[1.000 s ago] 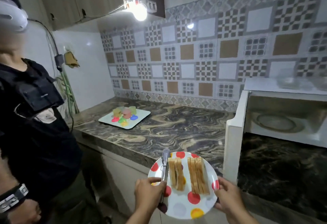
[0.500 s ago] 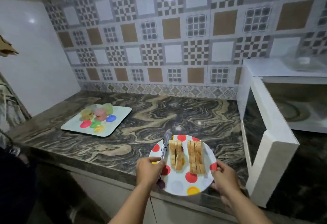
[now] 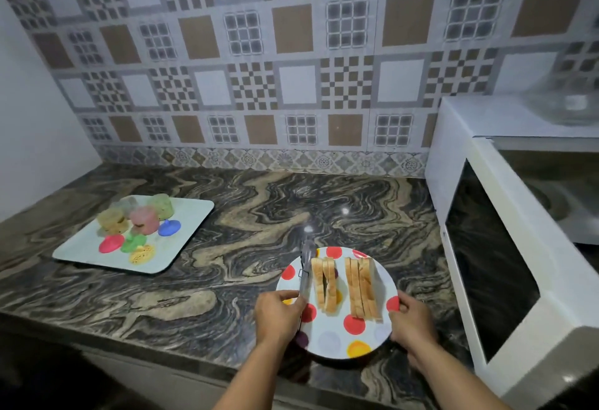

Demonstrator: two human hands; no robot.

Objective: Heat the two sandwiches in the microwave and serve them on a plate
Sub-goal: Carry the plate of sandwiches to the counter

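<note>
Microwave (image 3: 505, 247) stands at the right of the marbled counter (image 3: 227, 221), its door (image 3: 486, 267) swung open toward the camera. Left of it, the polka-dot plate (image 3: 337, 338) sits over the counter's front edge, carrying two sandwiches (image 3: 345, 285) side by side. The left hand (image 3: 280, 317) grips the plate's left rim and metal tongs (image 3: 305, 267) together; the right hand (image 3: 411, 323) curls around the right rim.

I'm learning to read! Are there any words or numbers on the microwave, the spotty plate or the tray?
None can be read.
White microwave: no label or number shows on its open door.
Round polka-dot plate: only coloured dots.
Pale square tray: no writing.
Patterned wall tiles: shapes only.
</note>
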